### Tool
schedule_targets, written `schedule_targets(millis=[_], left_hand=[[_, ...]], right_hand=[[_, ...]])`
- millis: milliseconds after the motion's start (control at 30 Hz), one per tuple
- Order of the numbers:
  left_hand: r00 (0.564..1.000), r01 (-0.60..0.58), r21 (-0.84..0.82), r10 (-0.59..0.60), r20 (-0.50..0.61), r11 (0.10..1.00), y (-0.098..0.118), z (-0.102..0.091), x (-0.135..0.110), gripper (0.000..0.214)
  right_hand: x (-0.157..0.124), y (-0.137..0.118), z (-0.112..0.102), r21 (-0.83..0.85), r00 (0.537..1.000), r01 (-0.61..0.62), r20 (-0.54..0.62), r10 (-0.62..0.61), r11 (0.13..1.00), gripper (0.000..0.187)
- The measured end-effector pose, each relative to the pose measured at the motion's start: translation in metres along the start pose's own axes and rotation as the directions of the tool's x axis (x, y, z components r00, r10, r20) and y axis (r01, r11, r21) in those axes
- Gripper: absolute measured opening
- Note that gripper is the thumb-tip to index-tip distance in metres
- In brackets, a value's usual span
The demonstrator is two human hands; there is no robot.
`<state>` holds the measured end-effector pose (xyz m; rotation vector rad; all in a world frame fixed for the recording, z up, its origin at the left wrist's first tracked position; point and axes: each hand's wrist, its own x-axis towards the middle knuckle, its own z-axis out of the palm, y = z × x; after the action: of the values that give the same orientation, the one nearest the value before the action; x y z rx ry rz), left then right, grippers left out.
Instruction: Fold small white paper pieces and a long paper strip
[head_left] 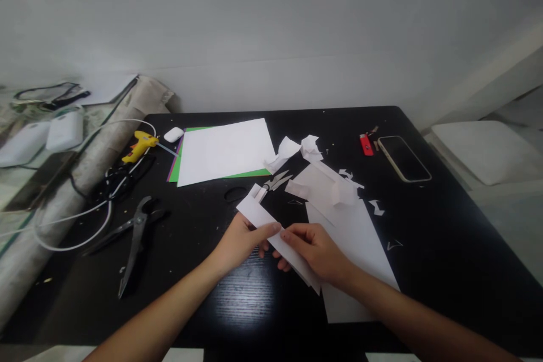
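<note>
A long folded strip of white paper (pixel 265 219) is held slantwise above the front middle of the black table. My left hand (pixel 244 240) pinches it near its middle, thumb on top and fingers underneath. Close beside that thumb, my right hand (pixel 314 249) grips the same strip, its fingers partly hidden below the paper. Just beyond the strip's far end lie open scissors (pixel 279 180), their handles partly covered by the paper. A white sheet (pixel 352 243) with cut pieces on it lies under and beyond my right forearm.
At the back left, white paper (pixel 224 150) covers green sheets (pixel 248 173). Pliers (pixel 138 226), a yellow glue gun (pixel 139 146) and a white cable (pixel 111 212) lie left. Paper scraps (pixel 311 148), a red lighter (pixel 365 145) and a phone (pixel 405 158) sit toward the right.
</note>
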<state>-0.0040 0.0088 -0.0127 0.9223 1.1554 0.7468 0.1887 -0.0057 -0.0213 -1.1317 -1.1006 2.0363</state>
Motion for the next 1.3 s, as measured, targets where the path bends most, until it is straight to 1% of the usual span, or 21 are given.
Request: schedule_targets(millis=[133, 233, 333, 400, 500, 600, 667, 800, 967, 1067, 1133, 1200, 1300], left_hand=[[0.998, -0.026, 0.017, 0.027, -0.060, 1.000, 0.002, -0.002, -0.001, 0.035], [0.991, -0.064, 0.031, 0.068, -0.112, 0.997, 0.005, -0.005, 0.000, 0.034], [0.986, -0.094, 0.024, 0.097, -0.136, 0.995, 0.006, -0.007, 0.001, 0.035], [0.988, -0.094, -0.001, 0.093, -0.123, 0.996, 0.006, -0.007, 0.001, 0.035], [0.997, -0.056, -0.031, 0.054, -0.060, 0.998, 0.005, -0.005, 0.001, 0.034], [1.000, -0.021, 0.005, 0.021, 0.012, 1.000, 0.004, -0.003, 0.001, 0.034], [1.000, -0.016, 0.041, 0.015, 0.026, 0.999, 0.004, -0.002, 0.001, 0.034], [1.000, -0.024, 0.070, 0.024, 0.001, 0.997, 0.005, -0.002, 0.000, 0.033], [0.998, -0.054, 0.076, 0.056, -0.020, 0.996, 0.007, -0.004, -0.001, 0.031], [0.990, -0.108, 0.061, 0.113, -0.088, 0.992, 0.006, -0.009, 0.000, 0.032], [0.985, -0.122, 0.035, 0.125, -0.122, 0.992, 0.004, -0.011, 0.001, 0.035], [0.991, -0.091, 0.028, 0.093, -0.091, 0.995, 0.002, -0.011, 0.002, 0.037], [1.000, -0.027, 0.062, 0.026, 0.017, 0.998, -0.002, -0.009, 0.001, 0.039]], right_hand=[[0.000, 0.000, 0.000, 0.017, 1.000, -0.008, 0.008, 0.008, 1.000, 0.048], [0.000, -0.001, -0.001, 0.025, 1.000, -0.017, -0.008, 0.017, 1.000, 0.050], [0.000, -0.002, -0.001, 0.013, 1.000, -0.014, -0.018, 0.014, 1.000, 0.051], [0.000, -0.002, 0.000, 0.003, 1.000, -0.005, -0.022, 0.005, 1.000, 0.050], [-0.001, -0.001, 0.000, -0.006, 1.000, 0.006, -0.030, -0.006, 1.000, 0.049], [-0.001, -0.001, 0.001, -0.019, 1.000, 0.014, -0.023, -0.015, 1.000, 0.049], [-0.001, -0.001, 0.001, -0.029, 1.000, 0.021, -0.019, -0.021, 0.999, 0.049], [-0.001, -0.001, 0.000, -0.047, 0.999, 0.021, -0.026, -0.022, 0.999, 0.046], [-0.001, -0.002, 0.000, -0.009, 0.999, 0.010, -0.030, -0.011, 1.000, 0.050], [0.001, -0.001, 0.001, 0.028, 1.000, 0.003, -0.013, -0.003, 1.000, 0.051], [0.002, 0.000, 0.000, 0.033, 1.000, 0.009, -0.014, -0.009, 0.999, 0.051], [0.003, 0.000, -0.001, 0.026, 0.999, 0.022, -0.029, -0.021, 0.999, 0.050], [0.004, 0.000, -0.002, 0.012, 0.999, 0.037, -0.037, -0.037, 0.999, 0.049]])
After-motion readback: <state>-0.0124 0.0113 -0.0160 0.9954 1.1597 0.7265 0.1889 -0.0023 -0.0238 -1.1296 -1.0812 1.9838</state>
